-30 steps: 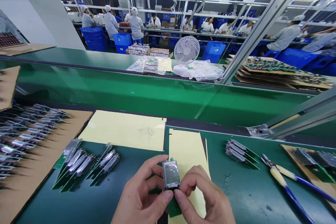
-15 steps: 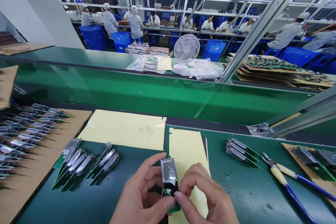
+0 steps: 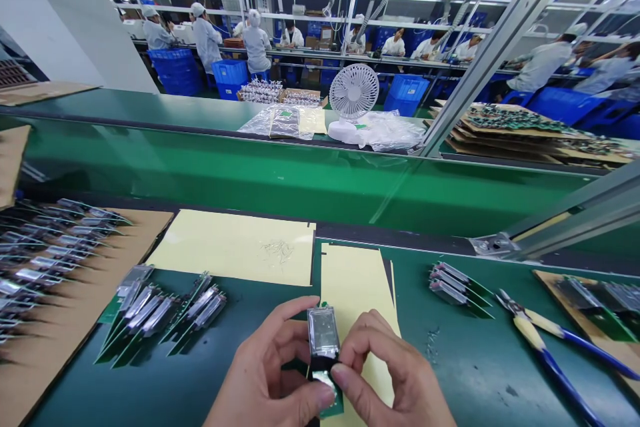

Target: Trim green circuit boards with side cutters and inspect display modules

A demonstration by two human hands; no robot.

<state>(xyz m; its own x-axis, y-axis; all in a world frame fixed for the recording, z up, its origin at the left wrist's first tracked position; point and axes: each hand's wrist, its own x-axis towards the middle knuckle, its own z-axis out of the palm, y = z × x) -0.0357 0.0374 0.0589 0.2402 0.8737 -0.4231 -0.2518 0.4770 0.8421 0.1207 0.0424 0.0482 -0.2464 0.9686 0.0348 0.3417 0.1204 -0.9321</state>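
Note:
Both my hands hold one small green circuit board with a shiny metal-framed display module (image 3: 323, 333) on it, low in the middle of the view. My left hand (image 3: 267, 373) grips it from the left, thumb near its lower edge. My right hand (image 3: 387, 377) pinches it from the right. The board stands upright above a yellow paper sheet (image 3: 357, 287) on the dark green bench. A row of similar boards (image 3: 165, 310) lies just left of my hands, and a few more boards (image 3: 453, 283) lie to the right.
A cardboard sheet (image 3: 55, 320) at the left carries several rows of boards. Blue-handled pliers (image 3: 543, 347) lie at the right beside another cardboard tray (image 3: 593, 300). A green conveyor belt (image 3: 250, 170) runs across behind the bench, with a white desk fan (image 3: 353, 100) beyond it. Other workers stand far off.
The module tilted back in my fingers half a second ago and now stands upright again, slightly lower. My right thumb has slid down onto the board's lower part.

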